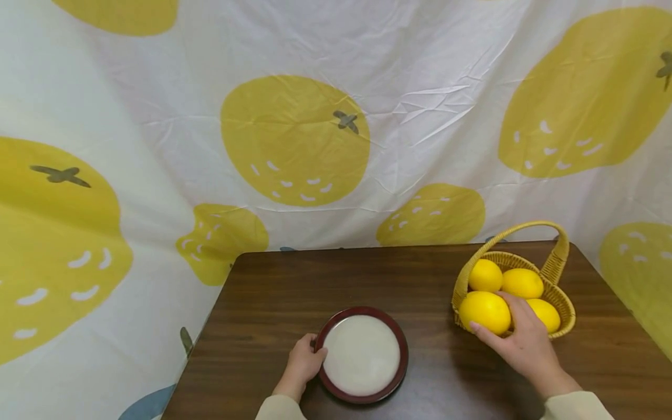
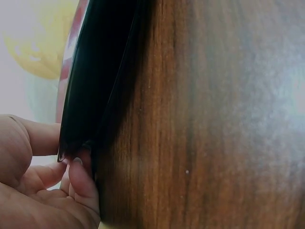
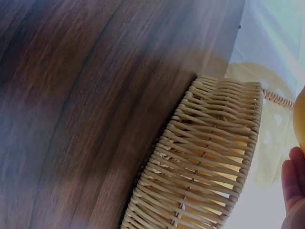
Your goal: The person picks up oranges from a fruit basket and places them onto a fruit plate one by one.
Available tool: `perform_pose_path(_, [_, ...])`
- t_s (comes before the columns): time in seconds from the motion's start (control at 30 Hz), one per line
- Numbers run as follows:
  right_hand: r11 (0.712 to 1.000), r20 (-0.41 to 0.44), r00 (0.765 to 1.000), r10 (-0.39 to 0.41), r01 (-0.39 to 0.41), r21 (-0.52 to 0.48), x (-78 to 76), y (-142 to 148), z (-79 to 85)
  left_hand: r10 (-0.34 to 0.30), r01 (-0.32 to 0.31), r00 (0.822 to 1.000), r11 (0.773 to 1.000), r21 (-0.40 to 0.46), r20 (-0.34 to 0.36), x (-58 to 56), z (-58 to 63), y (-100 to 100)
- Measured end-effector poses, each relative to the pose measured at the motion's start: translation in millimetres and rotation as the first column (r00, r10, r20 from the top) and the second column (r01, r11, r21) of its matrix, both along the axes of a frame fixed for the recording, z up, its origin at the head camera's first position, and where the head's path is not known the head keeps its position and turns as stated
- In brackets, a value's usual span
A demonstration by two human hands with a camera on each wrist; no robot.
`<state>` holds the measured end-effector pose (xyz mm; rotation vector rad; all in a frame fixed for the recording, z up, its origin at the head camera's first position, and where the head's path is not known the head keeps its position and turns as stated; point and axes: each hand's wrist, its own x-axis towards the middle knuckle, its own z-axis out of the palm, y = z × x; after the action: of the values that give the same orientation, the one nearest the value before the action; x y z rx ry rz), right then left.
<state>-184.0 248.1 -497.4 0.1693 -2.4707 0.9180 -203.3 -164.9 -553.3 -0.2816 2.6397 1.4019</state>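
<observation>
A round plate (image 1: 361,356) with a pale centre and dark red rim lies on the table. My left hand (image 1: 304,363) pinches its left rim, thumb on top; the left wrist view shows fingers (image 2: 82,183) tucked beneath the plate's dark underside (image 2: 97,71). To the right, a wicker basket (image 1: 566,312) holds several yellow lemons. My right hand (image 1: 527,347) grips the front-left lemon (image 1: 485,313), which overlaps the basket's front rim, with the thumb at its lower side and fingers over its right side. In the right wrist view only an edge of that lemon (image 3: 300,119) shows.
The brown wooden table (image 1: 336,280) has its back edge against a white cloth (image 1: 420,111) printed with big yellow lemons. The basket's tall handle (image 1: 546,224) arches over the fruit. Other lemons (image 1: 523,283) sit behind and beside the held one.
</observation>
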Motion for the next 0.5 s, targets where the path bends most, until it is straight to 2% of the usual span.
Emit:
perform_pose_path(0.33, [0.99, -0.126, 0.986, 0.111, -0.099, 0.098, -2.8, -15.5, -11.0, -0.014, 0.014, 1.0, 1.0, 0.002, 0.025, -2.7, 0.2, 0.2])
perform_pose_path(0.5, [0.983, -0.132, 0.98, 0.146, -0.129, 0.131, -3.4, -24.1, -14.9, -0.018, 0.018, 0.999, 1.0, 0.008, 0.029, -1.4, 2.1, 2.0])
